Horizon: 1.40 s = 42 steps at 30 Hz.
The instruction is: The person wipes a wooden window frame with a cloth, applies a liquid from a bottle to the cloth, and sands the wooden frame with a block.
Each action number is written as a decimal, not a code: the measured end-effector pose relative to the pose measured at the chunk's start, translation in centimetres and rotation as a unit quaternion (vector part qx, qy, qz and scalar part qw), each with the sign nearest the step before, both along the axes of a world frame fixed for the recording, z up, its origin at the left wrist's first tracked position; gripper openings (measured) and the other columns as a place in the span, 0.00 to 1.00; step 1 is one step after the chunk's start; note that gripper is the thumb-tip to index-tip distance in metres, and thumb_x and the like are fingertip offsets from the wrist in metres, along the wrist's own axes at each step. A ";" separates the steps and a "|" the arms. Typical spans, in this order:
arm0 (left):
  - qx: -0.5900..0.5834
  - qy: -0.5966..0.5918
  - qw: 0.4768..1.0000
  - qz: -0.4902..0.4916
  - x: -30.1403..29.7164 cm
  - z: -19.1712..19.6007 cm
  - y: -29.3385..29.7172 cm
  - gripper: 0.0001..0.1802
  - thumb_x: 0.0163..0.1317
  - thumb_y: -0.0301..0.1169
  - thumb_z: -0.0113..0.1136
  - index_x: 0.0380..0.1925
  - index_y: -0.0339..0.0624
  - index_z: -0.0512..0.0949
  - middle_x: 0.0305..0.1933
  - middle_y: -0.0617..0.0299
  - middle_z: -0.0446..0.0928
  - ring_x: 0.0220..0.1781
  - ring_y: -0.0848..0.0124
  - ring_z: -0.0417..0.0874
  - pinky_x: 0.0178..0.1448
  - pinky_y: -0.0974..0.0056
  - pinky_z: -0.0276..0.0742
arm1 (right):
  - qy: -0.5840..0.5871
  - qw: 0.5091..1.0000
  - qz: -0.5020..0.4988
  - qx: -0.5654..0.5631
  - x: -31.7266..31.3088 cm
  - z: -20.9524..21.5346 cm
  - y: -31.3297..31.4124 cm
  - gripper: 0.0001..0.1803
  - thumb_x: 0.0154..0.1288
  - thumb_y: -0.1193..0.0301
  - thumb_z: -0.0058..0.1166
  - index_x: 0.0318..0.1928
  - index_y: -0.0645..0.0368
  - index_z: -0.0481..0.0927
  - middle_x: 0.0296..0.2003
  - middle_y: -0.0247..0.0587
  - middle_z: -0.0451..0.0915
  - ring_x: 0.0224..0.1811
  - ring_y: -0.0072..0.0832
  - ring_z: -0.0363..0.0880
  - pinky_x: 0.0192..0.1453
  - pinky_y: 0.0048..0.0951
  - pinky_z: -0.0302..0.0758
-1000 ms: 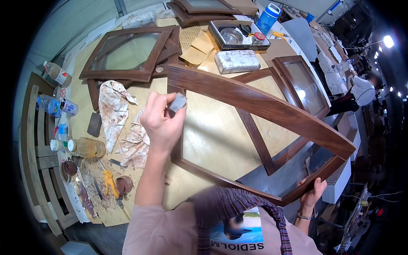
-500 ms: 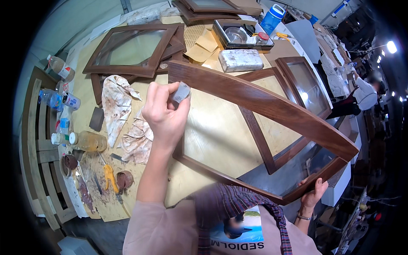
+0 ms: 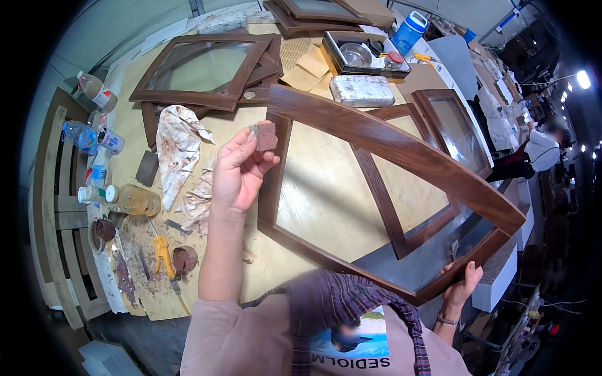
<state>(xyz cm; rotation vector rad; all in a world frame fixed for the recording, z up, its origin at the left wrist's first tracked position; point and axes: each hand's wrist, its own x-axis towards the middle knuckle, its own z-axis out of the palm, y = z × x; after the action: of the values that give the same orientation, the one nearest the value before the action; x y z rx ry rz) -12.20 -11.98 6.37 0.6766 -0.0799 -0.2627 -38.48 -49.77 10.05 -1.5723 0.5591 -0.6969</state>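
Observation:
My left hand [image 3: 237, 172] is raised and pinches a small folded piece of sandpaper [image 3: 266, 136], its reddish-brown dusty face showing. The sandpaper is beside the left end of a dark brown wooden frame [image 3: 382, 152] with a glass pane; I cannot tell whether they touch. Tilted over the table, the frame has its near right corner gripped by my right hand [image 3: 461, 286], fingers partly hidden behind the wood. Beneath it, another brown frame [image 3: 380, 200] shows through the glass. Left of my left hand lie stained rags [image 3: 179, 147] and a dark sandpaper sheet [image 3: 147, 168].
More glazed frames [image 3: 182, 97] are stacked at the far left. A white wrapped block [image 3: 362, 91] and a box of small items [image 3: 338, 59] stand at the back. Bottles [image 3: 135, 200], a yellow-handled tool [image 3: 163, 255] and a tape roll [image 3: 184, 259] sit left. Another person [image 3: 540, 150] stands far right.
My left hand has turned, so the sandpaper's grey side gives way to its reddish-brown face, and the frame's left side rail shows more. The right hand keeps its grip on the frame.

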 end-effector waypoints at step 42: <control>0.585 -0.400 0.603 0.366 -0.9 2.4 -3.5 0.16 0.47 0.14 0.63 0.39 0.33 0.79 0.43 0.51 0.78 0.44 0.62 0.80 0.48 0.63 0.77 | -0.003 1.000 0.011 0.007 -0.1 0.9 0.1 0.25 0.63 0.59 0.55 0.48 0.69 0.68 0.22 0.45 0.76 0.20 0.28 0.77 0.27 0.28 0.79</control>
<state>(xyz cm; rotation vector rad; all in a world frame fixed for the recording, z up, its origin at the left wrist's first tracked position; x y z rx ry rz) -13.10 -15.48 8.76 2.0527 -0.5079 0.9462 -38.54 -49.71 10.90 -1.5598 0.5408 -0.6808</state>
